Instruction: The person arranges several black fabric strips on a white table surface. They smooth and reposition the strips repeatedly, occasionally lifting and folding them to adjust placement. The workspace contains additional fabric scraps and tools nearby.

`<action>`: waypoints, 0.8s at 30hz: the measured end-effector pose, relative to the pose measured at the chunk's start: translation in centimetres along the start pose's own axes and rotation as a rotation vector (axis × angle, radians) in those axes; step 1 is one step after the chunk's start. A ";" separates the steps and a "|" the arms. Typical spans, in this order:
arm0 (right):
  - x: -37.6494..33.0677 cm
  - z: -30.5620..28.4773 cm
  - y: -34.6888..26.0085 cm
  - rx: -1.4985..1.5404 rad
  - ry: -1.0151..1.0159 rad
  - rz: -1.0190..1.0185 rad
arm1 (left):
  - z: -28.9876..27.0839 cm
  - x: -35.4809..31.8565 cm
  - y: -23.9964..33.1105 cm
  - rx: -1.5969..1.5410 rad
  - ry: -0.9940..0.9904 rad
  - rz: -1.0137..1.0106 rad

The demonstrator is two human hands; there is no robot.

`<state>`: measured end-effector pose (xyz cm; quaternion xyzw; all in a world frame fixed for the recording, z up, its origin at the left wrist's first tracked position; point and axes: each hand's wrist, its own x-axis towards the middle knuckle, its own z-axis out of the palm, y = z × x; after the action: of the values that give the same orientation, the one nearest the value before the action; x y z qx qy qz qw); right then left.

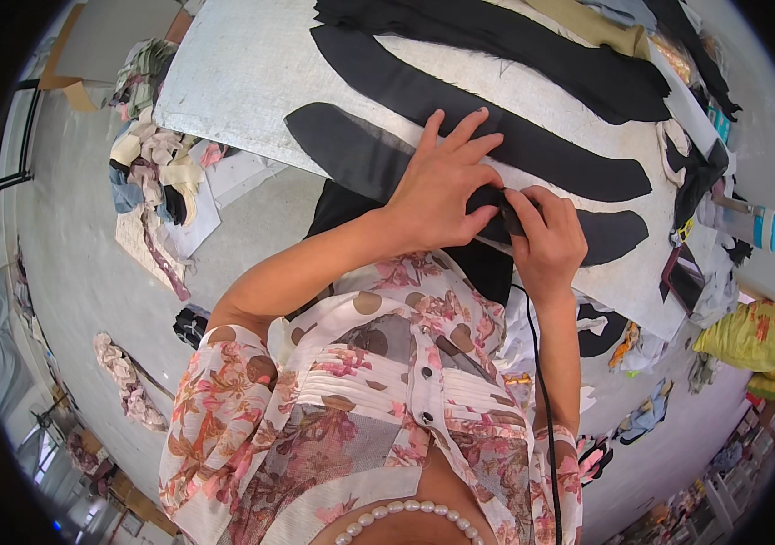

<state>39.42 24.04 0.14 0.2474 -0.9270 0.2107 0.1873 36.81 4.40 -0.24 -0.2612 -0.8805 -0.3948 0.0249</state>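
A curved black fabric strip (351, 150) lies along the table's near edge, partly under my hands. My left hand (442, 186) rests on it with several fingers spread and stretched out toward the strip above. Its thumb and forefinger come close to my right hand's fingertips. My right hand (546, 232) is closed, with thumb and fingers pinched round something small and dark. Whether that is a fold of the fabric or a small tool, I cannot tell. Just beyond lies a second curved black strip (569, 159), touched by my left fingertips.
A larger black fabric piece (515, 50) lies at the far side of the pale table (233, 73). Fabric scraps (156, 173) are heaped at the left. A phone (684, 280) lies at the right edge, near a yellow sack (755, 336). A black cord (542, 391) runs beside my right forearm.
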 end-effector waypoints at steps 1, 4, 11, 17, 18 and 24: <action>0.0 0.0 0.0 0.009 0.009 0.004 | 0.0 0.0 0.0 0.002 -0.005 0.001; 0.4 -0.1 -0.2 0.039 0.026 0.002 | -0.1 0.0 0.0 0.010 -0.015 0.001; 0.8 0.4 0.1 0.078 0.055 -0.019 | 0.0 0.0 0.0 0.021 -0.022 0.003; 0.8 1.2 0.4 0.127 0.137 0.076 | 0.5 0.0 -0.3 0.009 -0.005 0.001; 0.8 1.3 0.4 0.131 0.141 0.094 | 0.5 0.1 -0.4 0.007 -0.002 0.000; 0.9 0.8 0.6 0.191 0.083 0.075 | 0.3 0.0 -0.4 -0.007 0.002 0.011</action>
<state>38.20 23.79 -0.30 0.2204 -0.9027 0.3152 0.1929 36.65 4.42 -0.72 -0.2657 -0.8776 -0.3982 0.0272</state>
